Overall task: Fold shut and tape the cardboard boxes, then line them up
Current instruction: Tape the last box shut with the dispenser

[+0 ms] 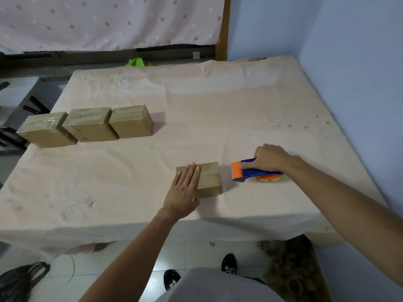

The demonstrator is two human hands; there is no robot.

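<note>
row, left of centre: left box (46, 130), middle box (90, 125) and right box (132, 122); brown cardboard, shut, clear tape over top seams, side by side, touching; middle box bears pen marks | fourth box (209, 178): shut, lower centre, well apart from row | tape dispenser (237, 173): blue and orange, just right of fourth box

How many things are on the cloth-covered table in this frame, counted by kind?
Cardboard boxes: 4 (three in a row, one under the flat left hand)
Tape dispenser: 1 (gripped by the right hand)
Total: 5
</note>
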